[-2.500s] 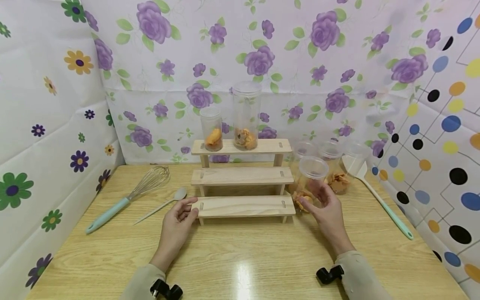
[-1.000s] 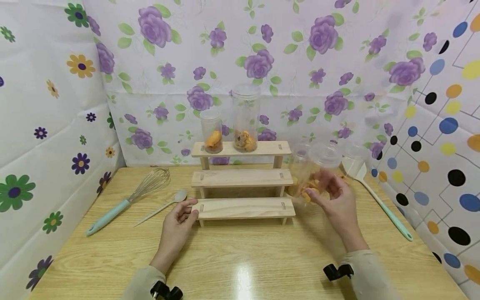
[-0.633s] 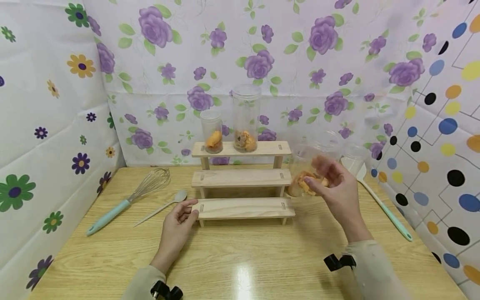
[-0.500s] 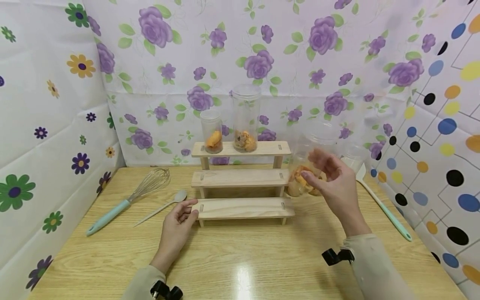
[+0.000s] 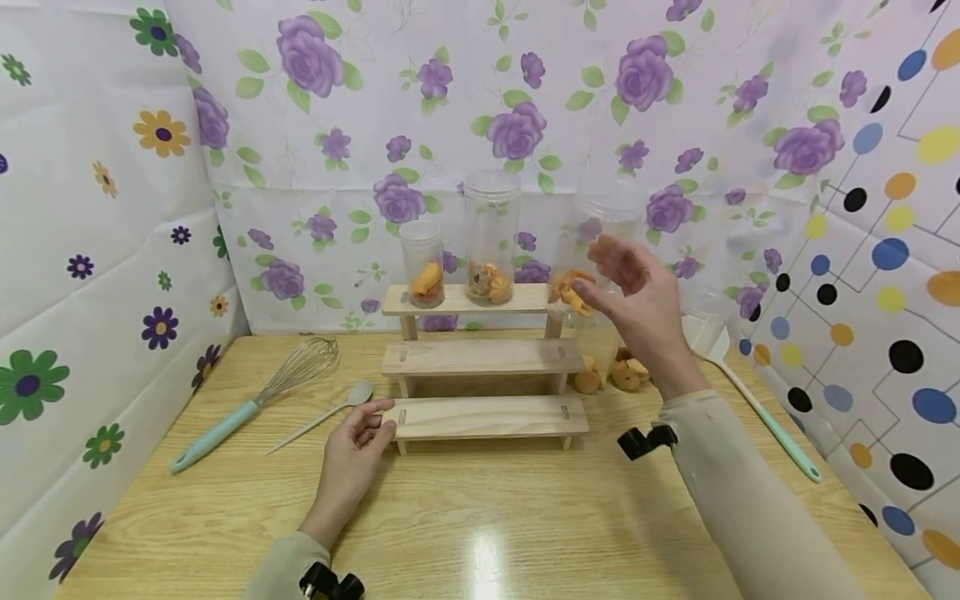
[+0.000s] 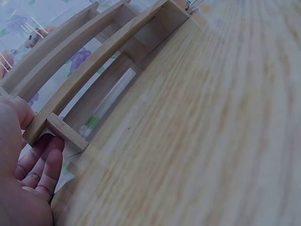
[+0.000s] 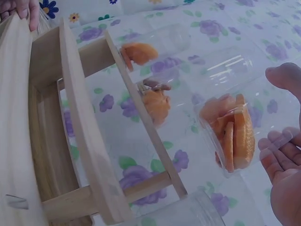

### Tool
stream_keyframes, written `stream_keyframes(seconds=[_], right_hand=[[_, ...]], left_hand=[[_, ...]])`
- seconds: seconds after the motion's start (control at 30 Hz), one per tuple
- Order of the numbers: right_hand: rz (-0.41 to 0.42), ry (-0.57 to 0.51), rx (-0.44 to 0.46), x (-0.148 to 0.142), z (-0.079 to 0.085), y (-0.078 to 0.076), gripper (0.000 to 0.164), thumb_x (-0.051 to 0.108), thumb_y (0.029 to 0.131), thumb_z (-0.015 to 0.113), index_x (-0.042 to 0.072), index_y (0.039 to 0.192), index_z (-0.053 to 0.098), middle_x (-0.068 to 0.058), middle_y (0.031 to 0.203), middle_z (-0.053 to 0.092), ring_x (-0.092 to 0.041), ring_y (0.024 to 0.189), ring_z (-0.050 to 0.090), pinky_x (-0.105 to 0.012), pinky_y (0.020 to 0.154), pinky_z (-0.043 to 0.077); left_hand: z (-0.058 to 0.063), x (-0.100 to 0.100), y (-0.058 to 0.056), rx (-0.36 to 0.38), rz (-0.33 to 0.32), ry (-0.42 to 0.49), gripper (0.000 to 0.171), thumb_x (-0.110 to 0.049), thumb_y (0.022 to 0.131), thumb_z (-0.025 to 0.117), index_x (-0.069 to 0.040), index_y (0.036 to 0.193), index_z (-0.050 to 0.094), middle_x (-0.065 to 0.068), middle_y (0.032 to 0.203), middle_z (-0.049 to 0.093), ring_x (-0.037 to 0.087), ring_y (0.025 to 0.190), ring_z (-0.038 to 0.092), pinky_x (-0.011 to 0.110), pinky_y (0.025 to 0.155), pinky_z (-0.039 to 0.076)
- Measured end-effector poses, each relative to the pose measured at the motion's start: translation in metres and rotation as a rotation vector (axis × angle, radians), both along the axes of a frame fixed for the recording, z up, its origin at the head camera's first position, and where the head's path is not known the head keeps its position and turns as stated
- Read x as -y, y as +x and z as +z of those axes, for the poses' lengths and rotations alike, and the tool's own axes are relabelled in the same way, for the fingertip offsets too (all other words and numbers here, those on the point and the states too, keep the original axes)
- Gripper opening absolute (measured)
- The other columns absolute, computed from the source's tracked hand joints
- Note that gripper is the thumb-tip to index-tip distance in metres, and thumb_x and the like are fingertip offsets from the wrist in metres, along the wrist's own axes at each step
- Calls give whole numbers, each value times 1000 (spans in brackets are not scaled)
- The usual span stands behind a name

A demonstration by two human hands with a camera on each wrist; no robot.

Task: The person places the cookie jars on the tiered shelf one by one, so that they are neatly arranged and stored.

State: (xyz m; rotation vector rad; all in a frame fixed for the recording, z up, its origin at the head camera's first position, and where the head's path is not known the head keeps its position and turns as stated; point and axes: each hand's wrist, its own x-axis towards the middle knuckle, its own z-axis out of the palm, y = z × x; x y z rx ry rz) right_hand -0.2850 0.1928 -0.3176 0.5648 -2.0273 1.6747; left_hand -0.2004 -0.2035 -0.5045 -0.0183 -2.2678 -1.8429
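Observation:
My right hand (image 5: 637,308) grips a clear plastic jar (image 5: 567,290) with orange snack pieces in its bottom. The jar is in the air by the right end of the top shelf of a three-step wooden rack (image 5: 483,357); in the right wrist view the jar (image 7: 230,136) stands apart from the shelf. With thumb above and fingers beneath, my left hand (image 5: 354,446) holds the left end of the rack's lowest step. On the top shelf stand a small clear jar (image 5: 424,279) and a taller one (image 5: 491,275), both with snacks inside.
Right of the rack stand clear jars with brown cookies (image 5: 628,372), partly hidden by my right arm. A further clear jar (image 5: 705,321) is behind a spatula (image 5: 765,408). At left lie a whisk (image 5: 258,404) and a spoon (image 5: 322,417) on the wooden table (image 5: 450,525).
My right hand has lifted the jar from the table right of the rack, up and leftward to top-shelf height. The left hand has stayed on the rack.

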Motion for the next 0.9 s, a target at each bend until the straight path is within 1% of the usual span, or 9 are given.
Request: stream_keyframes(seconds=[0.07, 0.17, 0.3, 0.4, 0.53, 0.67, 0.9], right_hand=[[1, 5, 9, 4, 3, -9, 64, 20, 96, 92, 16, 153, 65, -6, 146, 70, -23, 138, 65, -36, 121, 49], [4, 8, 25, 8, 4, -23, 64, 24, 96, 92, 15, 153, 65, -6, 147, 70, -21, 138, 65, -38, 123, 48], [-5, 16, 58, 14, 1, -38, 66, 27, 96, 92, 10, 153, 63, -8, 146, 68, -22, 137, 65, -38, 123, 48], [-20, 34, 87, 18, -1, -47, 70, 29, 96, 92, 7, 154, 61, -10, 148, 67, -24, 138, 64, -37, 123, 48], [-27, 60, 112, 23, -2, -55, 74, 32, 97, 91, 3, 157, 58, -14, 152, 64, -31, 143, 61, -37, 124, 47], [-27, 77, 120, 27, -4, -60, 75, 33, 98, 90, 1, 157, 57, -19, 154, 62, -38, 146, 57, -39, 124, 46], [-59, 111, 151, 29, -8, -64, 77, 33, 98, 89, 2, 160, 54, -17, 155, 61, -35, 146, 57, -40, 126, 45]], left_hand=[[0, 1, 0, -2, 1, 0, 30, -14, 111, 73, -13, 140, 74, 16, 119, 69, 12, 95, 69, 19, 82, 56], [0, 2, 0, -4, 2, -2, 30, -14, 110, 73, -13, 140, 74, 17, 119, 69, 12, 95, 69, 18, 83, 56], [0, 2, 1, -5, 6, -4, 30, -14, 110, 73, -13, 140, 74, 17, 119, 69, 12, 96, 69, 18, 83, 56], [0, 3, 0, -7, 4, -4, 30, -14, 110, 73, -13, 140, 74, 17, 119, 69, 12, 96, 69, 18, 84, 56], [-1, 3, 0, -9, -1, -3, 30, -14, 111, 73, -13, 140, 74, 17, 120, 70, 11, 96, 69, 18, 84, 57], [-2, 3, -1, -14, -4, 3, 29, -14, 111, 73, -13, 140, 74, 17, 119, 70, 11, 95, 70, 19, 84, 57], [-2, 2, -1, -18, -6, 1, 29, -14, 110, 73, -12, 139, 74, 17, 118, 69, 12, 96, 69, 18, 84, 57]])
